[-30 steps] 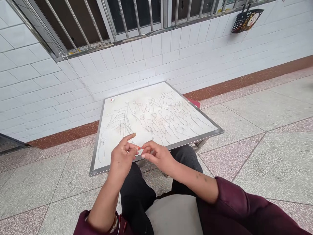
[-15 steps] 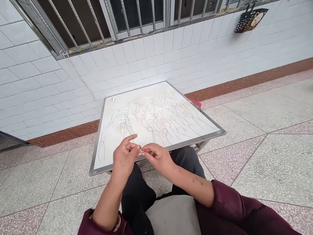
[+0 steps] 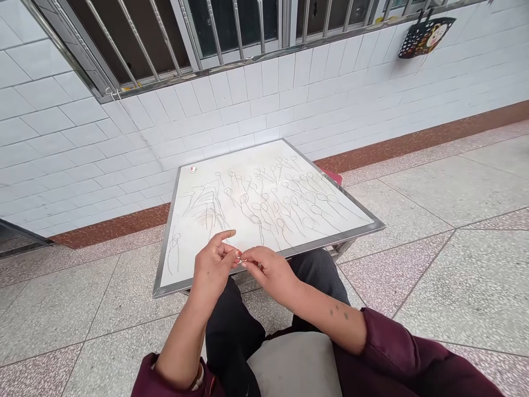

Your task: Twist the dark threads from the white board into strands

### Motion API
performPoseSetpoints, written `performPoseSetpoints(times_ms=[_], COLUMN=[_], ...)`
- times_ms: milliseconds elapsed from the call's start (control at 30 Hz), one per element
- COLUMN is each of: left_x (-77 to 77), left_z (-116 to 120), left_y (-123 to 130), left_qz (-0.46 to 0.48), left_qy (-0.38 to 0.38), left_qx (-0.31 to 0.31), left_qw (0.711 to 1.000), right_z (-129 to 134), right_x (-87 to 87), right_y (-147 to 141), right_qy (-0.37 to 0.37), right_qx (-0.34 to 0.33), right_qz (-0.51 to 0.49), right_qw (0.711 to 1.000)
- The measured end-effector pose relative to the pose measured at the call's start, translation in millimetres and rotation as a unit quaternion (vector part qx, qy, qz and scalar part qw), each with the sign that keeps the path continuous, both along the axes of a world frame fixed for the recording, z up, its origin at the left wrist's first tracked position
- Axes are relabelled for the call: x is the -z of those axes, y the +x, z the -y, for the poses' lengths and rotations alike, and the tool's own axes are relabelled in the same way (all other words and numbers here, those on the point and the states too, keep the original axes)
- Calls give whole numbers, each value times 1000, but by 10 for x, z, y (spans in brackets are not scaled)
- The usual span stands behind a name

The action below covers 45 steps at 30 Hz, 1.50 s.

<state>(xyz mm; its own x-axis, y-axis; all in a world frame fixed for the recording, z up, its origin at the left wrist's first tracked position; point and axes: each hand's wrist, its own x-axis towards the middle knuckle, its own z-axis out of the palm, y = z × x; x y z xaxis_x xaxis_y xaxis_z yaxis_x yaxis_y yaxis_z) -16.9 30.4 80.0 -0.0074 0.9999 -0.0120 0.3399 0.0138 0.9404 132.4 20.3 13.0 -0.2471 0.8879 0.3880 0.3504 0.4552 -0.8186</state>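
Observation:
Above the front edge of a white, metal-rimmed table (image 3: 248,240), my left hand (image 3: 212,262) and my right hand (image 3: 268,268) meet fingertip to fingertip. Thumb and finger are pinched on my left hand, while its index finger stretches out to the right. My right hand also pinches with thumb and index finger. A tiny pale bit shows between the fingertips, too small to name. Many thin dark strands with looped ends (image 3: 281,223) lie spread over the tabletop. At its left side is a denser bunch of straighter strands (image 3: 210,201), partly crossing one another.
A small white-and-red object (image 3: 193,170) sits at the table's back left corner. Behind stands a white tiled wall (image 3: 248,118) with a barred window (image 3: 231,27). A polka-dot bag (image 3: 425,37) hangs from the bars. A grey cushion-like thing (image 3: 295,364) is at my lap.
My fingertips have come slightly closer together, with the pinch still held. The whole view has shifted a little; the strands on the table look unmoved.

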Motion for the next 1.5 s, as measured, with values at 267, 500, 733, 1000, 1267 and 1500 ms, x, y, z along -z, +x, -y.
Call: performPoseSetpoints(times_ms=[267, 500, 733, 1000, 1267, 1500], left_x=[-282, -197, -104, 6, 68, 149], left_z=[124, 251, 283, 332, 341, 346], left_y=[-235, -363, -293, -428, -330, -344], left_qz=[-78, -11, 49, 93, 96, 116], left_qy=[13, 1, -21, -11, -18, -7], left_qx=[30, 5, -12, -57, -55, -61], left_qw=[996, 1000, 999, 994, 994, 991], right_z=[-4, 26, 31, -4, 31, 27], right_x=[-15, -23, -14, 27, 11, 28], right_y=[62, 110, 117, 146, 136, 142], right_qy=[-191, -201, -210, -212, -205, -217], right_qx=[4, -27, -19, 13, 0, -13], right_qz=[-173, -186, -229, -231, -205, -191], right_qw=[966, 961, 950, 949, 957, 957])
